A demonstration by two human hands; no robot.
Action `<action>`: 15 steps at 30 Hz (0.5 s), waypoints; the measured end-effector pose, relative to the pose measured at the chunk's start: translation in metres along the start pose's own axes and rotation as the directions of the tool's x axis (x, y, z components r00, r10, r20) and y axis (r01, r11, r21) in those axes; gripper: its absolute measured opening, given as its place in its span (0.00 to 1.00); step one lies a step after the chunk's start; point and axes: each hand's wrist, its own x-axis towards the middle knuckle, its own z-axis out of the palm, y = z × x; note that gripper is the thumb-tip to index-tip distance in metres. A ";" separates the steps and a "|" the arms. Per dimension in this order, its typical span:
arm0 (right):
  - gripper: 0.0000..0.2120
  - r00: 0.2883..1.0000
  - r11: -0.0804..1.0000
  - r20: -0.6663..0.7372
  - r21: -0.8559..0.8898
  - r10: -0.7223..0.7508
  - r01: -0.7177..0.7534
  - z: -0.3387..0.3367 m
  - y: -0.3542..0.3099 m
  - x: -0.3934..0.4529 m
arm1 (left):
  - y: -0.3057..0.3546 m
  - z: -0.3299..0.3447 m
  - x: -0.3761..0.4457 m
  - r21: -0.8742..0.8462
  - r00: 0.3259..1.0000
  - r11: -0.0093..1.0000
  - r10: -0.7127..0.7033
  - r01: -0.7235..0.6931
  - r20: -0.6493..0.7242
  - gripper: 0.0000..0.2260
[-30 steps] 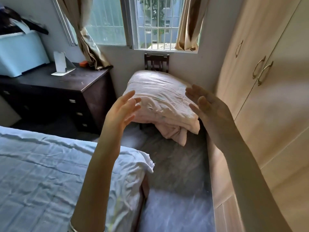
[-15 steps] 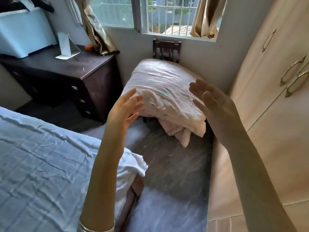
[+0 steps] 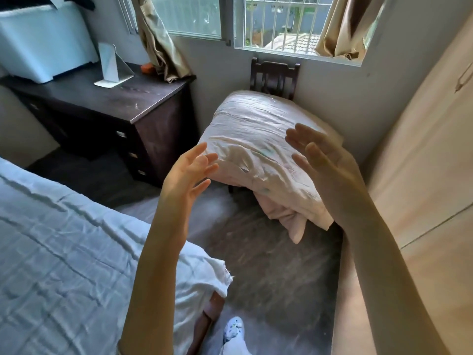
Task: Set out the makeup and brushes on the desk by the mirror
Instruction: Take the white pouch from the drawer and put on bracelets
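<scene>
Your dark wooden desk (image 3: 107,98) stands well to the left of your left hand (image 3: 186,172) and farther from you, against the wall under the window. On its top, a small folding mirror (image 3: 108,64) stands upright on its pale base. No makeup or brushes show on the desk or anywhere else in view.

Both your hands are raised in front of you, empty, fingers spread and palms turned toward each other. Your right hand (image 3: 325,162) is a little higher than the left, with a clear gap between them.

Just beyond your hands, a bulky pale pink bundle of bedding (image 3: 256,139) sits heaped on a dark wooden chair (image 3: 275,75), whose back shows above it against the wall. A light blue plastic bin (image 3: 43,39) sits at the desk's far left end, and a small orange object (image 3: 147,67) lies by the curtain (image 3: 158,44). Below your left forearm is the bed with its light blue sheet (image 3: 64,239). A pale wooden wardrobe (image 3: 422,162) runs close along the right of your right arm. Below your hands, a light clog (image 3: 233,329) shows on the grey floor.
</scene>
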 end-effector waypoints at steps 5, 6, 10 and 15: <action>0.34 0.998 1.000 0.066 -0.007 -0.022 0.022 0.026 0.007 0.065 | 0.009 -0.022 0.061 -0.024 0.998 1.000 0.002 -0.003 -0.066 0.19; 0.34 0.997 1.000 0.074 0.004 -0.024 0.024 0.032 0.010 0.077 | 0.011 -0.026 0.072 -0.011 0.998 1.000 0.012 -0.013 -0.063 0.19; 0.32 0.995 0.998 0.100 0.054 -0.019 0.014 0.057 0.028 0.118 | 0.012 -0.047 0.109 0.015 0.996 0.999 0.034 -0.033 -0.080 0.20; 0.33 0.986 0.996 0.164 0.089 0.011 -0.026 0.082 0.043 0.162 | 0.008 -0.075 0.141 0.020 0.986 1.000 0.014 -0.011 -0.166 0.19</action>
